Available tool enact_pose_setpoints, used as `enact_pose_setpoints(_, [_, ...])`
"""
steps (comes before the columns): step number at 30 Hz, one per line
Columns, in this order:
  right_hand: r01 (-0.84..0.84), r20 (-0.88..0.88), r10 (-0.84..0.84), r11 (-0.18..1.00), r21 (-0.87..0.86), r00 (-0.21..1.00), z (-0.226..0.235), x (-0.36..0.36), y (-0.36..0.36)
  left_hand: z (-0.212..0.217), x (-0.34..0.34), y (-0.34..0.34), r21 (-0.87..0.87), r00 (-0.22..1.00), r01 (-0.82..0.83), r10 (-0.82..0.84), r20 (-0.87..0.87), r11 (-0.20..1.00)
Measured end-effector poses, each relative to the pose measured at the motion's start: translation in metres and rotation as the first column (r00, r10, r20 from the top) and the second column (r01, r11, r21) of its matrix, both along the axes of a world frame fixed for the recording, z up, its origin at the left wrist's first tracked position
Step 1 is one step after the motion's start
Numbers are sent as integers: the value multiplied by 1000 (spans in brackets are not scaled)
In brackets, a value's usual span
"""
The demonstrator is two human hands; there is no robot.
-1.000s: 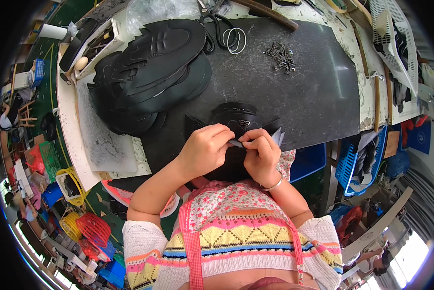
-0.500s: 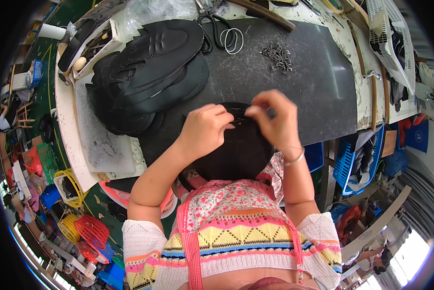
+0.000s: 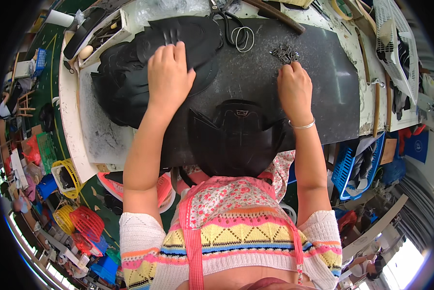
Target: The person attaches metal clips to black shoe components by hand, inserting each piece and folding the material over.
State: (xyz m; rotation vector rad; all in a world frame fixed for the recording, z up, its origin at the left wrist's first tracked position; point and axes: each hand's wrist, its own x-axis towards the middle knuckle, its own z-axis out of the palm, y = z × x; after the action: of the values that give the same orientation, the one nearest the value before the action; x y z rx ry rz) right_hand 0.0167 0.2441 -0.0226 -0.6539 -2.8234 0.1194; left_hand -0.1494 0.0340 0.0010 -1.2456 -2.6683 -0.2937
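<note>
My left hand lies over a stack of black shoe upper pieces, fingers stretched onto the top one and thumb apart. At the pile of small metal pieces, my right hand has its fingers curled down and pressed together. What is between those fingertips is hidden. Before me, another black shoe upper lies over the near table edge toward my apron. A small silvery emblem shows near its far end. Neither hand touches this piece.
Black-handled scissors and a white ring of cord lie behind the stack. A tool tray stands at the far left, a white basket at the far right. A blue basket is beside the table.
Both hands have left the near shoe upper, and its emblem is now in sight. The left hand has moved to the stack on the left, the right hand to the metal pieces.
</note>
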Motion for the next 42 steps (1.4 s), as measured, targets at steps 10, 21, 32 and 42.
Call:
enact_pose_setpoints(10, [-120, -210, 89, 983, -138, 974, 0, 24, 5, 5, 70, -39, 653, 827, 433, -562, -14, 621])
enact_pose_setpoints(21, [-197, -418, 26, 907, -372, 908, 20, 41, 1, 11, 93, -47, 505, 448, 531, -731, 515, 681])
enact_pose_setpoints(32, [-264, -295, -47, 331, -906, 954, 51, 74, -78, -1, 134, -4, 714, 552, -155, -540, 636, 682])
enact_pose_setpoints(42, [-415, -343, -256, -329, -848, 904, 24, 85, -82, 6, 135, -10, 822, 618, 67, -671, 410, 565])
